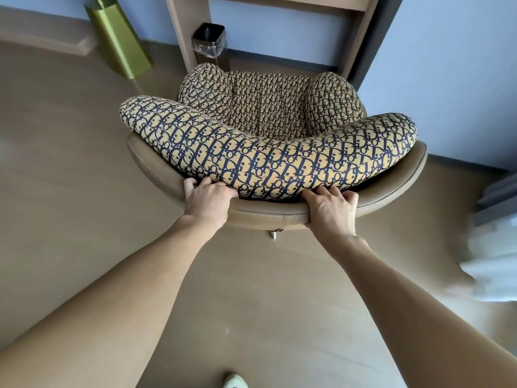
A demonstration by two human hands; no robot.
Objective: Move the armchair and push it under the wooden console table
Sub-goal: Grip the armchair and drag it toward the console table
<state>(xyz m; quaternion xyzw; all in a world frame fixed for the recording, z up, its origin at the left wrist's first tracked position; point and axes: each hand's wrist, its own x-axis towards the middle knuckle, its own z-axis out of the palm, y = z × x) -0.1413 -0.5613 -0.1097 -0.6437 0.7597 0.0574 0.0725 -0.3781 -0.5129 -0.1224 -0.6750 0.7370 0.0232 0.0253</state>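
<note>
Both hands clamped on the tan rim of the armchair (268, 130) back: left hand (208, 201) and right hand (330, 210), fingers curled over the edge against the patterned cushion. Front of the seat lined up with the opening between the console table (356, 37) legs, just at its mouth. Seemingly most of the way there; final push under left. Small bin (209, 43) beside the left leg.

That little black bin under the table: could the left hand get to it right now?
Probably not: the left hand grips the armchair back, and the chair stands between it and the bin.
</note>
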